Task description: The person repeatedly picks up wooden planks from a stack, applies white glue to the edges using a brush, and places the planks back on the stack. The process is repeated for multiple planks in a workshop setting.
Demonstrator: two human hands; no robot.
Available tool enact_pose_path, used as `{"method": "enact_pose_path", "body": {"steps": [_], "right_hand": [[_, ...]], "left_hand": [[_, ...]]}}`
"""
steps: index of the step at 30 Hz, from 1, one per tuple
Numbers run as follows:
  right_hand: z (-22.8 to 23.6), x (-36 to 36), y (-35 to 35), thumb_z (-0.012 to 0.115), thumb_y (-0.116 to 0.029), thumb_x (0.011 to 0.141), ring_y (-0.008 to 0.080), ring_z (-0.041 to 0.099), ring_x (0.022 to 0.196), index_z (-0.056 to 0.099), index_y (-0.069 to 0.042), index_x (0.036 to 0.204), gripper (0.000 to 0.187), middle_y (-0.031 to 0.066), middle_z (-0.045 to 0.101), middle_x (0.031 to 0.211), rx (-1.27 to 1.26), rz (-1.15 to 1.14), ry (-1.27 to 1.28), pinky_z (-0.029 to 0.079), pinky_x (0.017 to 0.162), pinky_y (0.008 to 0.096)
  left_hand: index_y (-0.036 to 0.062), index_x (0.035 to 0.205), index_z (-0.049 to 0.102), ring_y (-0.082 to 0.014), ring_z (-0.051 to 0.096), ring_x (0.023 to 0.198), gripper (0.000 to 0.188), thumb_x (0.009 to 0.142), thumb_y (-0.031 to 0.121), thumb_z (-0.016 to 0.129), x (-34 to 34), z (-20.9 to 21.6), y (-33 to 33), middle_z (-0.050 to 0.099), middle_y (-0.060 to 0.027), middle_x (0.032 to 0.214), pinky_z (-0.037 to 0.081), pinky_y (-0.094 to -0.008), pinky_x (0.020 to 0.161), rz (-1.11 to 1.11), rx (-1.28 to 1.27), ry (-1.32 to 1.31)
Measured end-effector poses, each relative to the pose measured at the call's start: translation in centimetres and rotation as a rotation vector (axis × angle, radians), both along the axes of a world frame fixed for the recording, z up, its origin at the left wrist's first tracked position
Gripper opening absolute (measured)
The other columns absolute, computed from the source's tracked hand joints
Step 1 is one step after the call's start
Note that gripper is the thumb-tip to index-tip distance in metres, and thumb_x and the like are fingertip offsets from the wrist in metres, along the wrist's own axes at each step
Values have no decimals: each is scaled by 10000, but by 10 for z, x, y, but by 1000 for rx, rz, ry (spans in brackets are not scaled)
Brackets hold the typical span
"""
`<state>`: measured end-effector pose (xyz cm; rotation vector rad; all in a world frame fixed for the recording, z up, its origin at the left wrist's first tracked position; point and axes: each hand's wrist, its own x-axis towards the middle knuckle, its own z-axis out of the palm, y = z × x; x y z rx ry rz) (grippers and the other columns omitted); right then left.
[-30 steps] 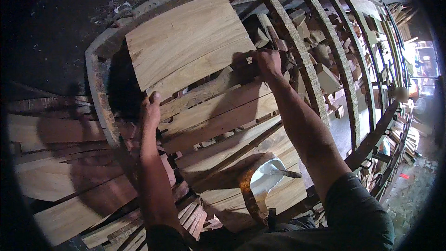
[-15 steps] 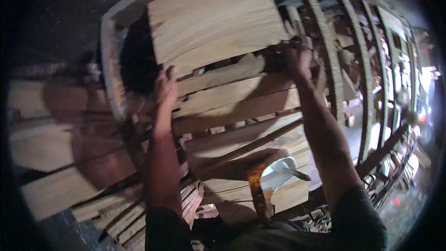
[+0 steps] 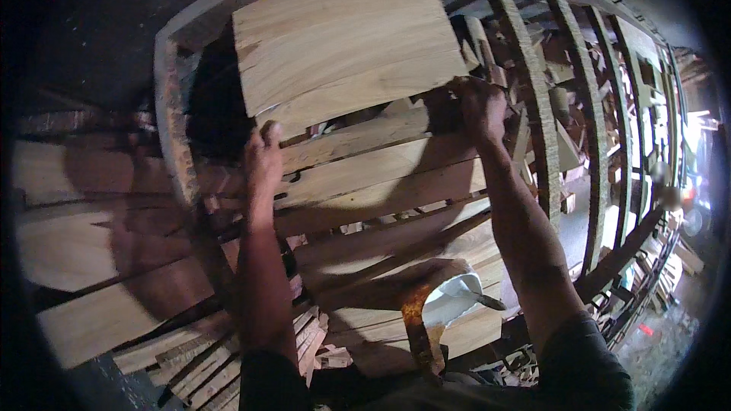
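A broad, pale wooden panel [image 3: 350,38] lies at the far side of a wooden frame. My left hand [image 3: 263,154] is closed on its near left corner, thumb on top and fingers mostly hidden below. At the near right corner my right hand [image 3: 481,106] grips the panel's edge, its fingertips in shadow. Just nearer than the panel, several loose boards [image 3: 381,164] lie side by side across the frame, crossed by the shadow of my arms. Close to my body stands a rust-stained container [image 3: 415,320], white inside, with a stick-like handle [image 3: 491,302] leaning out of it.
To the right, several wooden slats [image 3: 582,99] run across the frame above a heap of offcuts [image 3: 563,144]. More boards [image 3: 114,312] lie at the left. A metal rail [image 3: 171,106] edges the frame there. Narrow strips [image 3: 209,369] are stacked at the near left.
The whole view has shifted slightly. Both hands keep their hold on the panel's near corners, and the panel stays in nearly the same place on the frame.
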<state>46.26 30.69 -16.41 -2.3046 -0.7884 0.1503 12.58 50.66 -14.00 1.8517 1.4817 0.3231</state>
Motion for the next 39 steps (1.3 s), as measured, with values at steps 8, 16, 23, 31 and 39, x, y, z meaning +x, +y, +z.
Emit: {"method": "enact_pose_path", "body": {"steps": [8,16,23,31,39], "right_hand": [[10,-9,8,623,-206,826,333,690,790,744,-50,932,224,175,703,834,53,-106,119,527,729,399],[18,-14,10,639,-276,842,347,692,773,746,-38,927,274,204,696,812,-4,-128,126,529,708,401],[9,-13,10,614,-304,843,370,688,789,741,-31,918,310,229,689,829,90,-190,219,531,733,426],[-17,24,-16,570,-359,870,403,660,927,699,-34,1022,381,221,685,981,-205,88,118,526,795,433],[18,-2,-46,659,-263,834,239,649,1025,667,-81,1200,408,131,697,1104,52,178,458,490,898,335]], "left_hand": [[-32,1145,575,-458,566,1061,582,963,516,499,-10,-23,8,618,-304,1076,434,-472,897,-58,137,41],[-41,1190,558,-467,559,1076,617,978,527,448,-11,-21,7,604,-323,1116,430,-482,915,-101,166,121],[-27,1268,539,-458,550,1126,640,972,533,451,-11,-22,8,597,-302,1184,433,-472,942,-53,116,237],[-7,1226,600,-279,614,1058,491,949,397,579,-24,3,-8,669,-168,1140,441,-372,948,176,-75,-84],[10,1327,570,-167,590,1042,447,918,158,672,-54,37,-37,663,-96,1171,435,-305,959,308,-128,-322]]}}
